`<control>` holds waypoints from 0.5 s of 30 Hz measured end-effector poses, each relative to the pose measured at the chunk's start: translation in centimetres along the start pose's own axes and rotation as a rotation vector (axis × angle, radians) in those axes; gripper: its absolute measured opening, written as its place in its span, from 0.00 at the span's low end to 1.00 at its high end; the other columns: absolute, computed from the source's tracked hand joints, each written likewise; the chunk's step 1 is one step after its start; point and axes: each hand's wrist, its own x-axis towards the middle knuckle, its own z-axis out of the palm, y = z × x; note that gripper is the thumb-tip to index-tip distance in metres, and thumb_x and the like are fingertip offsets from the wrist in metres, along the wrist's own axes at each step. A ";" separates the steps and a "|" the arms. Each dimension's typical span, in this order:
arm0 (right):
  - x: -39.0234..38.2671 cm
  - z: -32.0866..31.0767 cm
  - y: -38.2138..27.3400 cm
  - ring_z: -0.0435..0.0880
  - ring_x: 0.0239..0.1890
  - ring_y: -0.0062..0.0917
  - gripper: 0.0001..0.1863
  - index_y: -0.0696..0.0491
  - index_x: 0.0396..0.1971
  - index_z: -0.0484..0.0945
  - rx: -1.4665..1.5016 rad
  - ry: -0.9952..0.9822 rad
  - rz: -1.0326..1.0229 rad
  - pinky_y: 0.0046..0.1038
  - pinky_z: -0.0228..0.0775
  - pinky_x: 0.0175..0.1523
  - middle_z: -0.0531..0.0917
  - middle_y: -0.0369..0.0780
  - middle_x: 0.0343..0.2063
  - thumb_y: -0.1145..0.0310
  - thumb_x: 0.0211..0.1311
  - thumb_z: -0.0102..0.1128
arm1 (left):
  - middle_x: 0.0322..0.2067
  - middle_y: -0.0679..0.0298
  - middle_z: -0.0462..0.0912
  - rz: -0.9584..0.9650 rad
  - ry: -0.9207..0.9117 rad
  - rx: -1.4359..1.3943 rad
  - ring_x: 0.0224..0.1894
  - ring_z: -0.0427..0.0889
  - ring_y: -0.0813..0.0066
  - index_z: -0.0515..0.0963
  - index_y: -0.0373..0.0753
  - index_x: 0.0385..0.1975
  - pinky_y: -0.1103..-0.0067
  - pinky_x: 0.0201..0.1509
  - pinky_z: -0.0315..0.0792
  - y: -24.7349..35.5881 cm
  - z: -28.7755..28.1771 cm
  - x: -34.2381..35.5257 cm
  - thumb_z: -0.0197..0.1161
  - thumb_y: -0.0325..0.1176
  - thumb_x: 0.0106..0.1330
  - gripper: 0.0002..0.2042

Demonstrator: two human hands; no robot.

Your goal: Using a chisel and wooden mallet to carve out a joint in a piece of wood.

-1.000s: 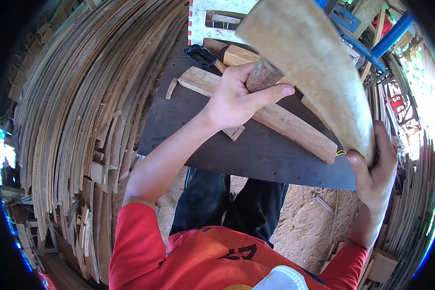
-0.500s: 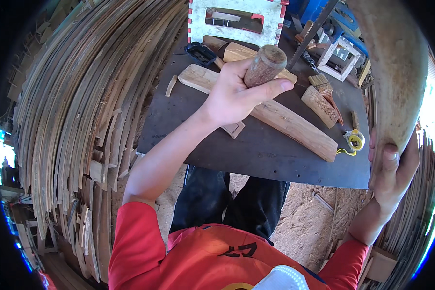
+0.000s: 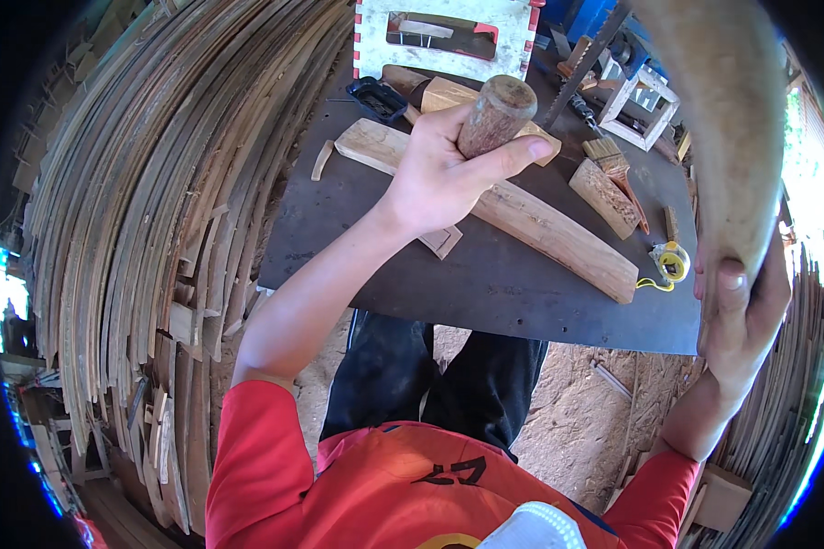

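My left hand (image 3: 435, 178) is wrapped round a thick round wooden handle (image 3: 494, 119), its blunt end tilted up; whatever continues below the fist is hidden. My right hand (image 3: 746, 316) grips the lower end of a long, smooth, slightly curved piece of wood (image 3: 728, 137) that rises close to the camera and blurs at its top. Under my left hand, a long shaped wooden bar (image 3: 558, 240) lies slantwise on the dark table (image 3: 375, 265). A smaller wooden offcut (image 3: 444, 242) pokes out beneath my wrist.
On the table's right lie a yellow tape measure (image 3: 671, 263), a paintbrush (image 3: 611, 160), a wood block (image 3: 604, 197) and a pale square frame (image 3: 641, 108). Behind stand a white-and-red stool (image 3: 449, 55) and a saw blade (image 3: 581, 69). Stacked wooden strips (image 3: 156, 183) crowd the left.
The curved wood in my right hand has shifted slightly left, its upper part now blurrier. My left hand keeps its hold on the handle, almost unmoved.
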 end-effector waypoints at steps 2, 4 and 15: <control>0.4 0.5 -0.1 0.72 0.32 0.20 0.39 0.64 0.48 0.71 -0.075 -0.010 -0.053 0.24 0.65 0.37 0.75 0.37 0.28 0.40 0.56 0.65 | 0.33 0.66 0.85 0.000 0.000 0.005 0.36 0.80 0.85 0.82 0.33 0.39 0.84 0.42 0.74 -0.1 -0.1 -0.2 0.67 0.31 0.64 0.09; 0.6 0.9 0.0 0.71 0.31 0.19 0.37 0.64 0.45 0.72 -0.117 -0.020 -0.092 0.24 0.64 0.37 0.73 0.36 0.27 0.41 0.56 0.65 | 0.33 0.66 0.86 0.007 -0.004 0.002 0.36 0.80 0.85 0.82 0.33 0.39 0.84 0.42 0.74 0.0 -0.2 -0.2 0.67 0.31 0.64 0.09; 1.3 1.6 -0.7 0.76 0.24 0.19 0.35 0.62 0.44 0.73 -0.354 -0.232 -0.091 0.23 0.66 0.28 0.77 0.38 0.22 0.41 0.59 0.62 | 0.13 0.75 0.66 0.038 0.020 0.064 0.13 0.60 0.89 0.75 0.37 0.28 0.85 0.16 0.52 0.0 -0.3 0.2 0.63 0.30 0.67 0.07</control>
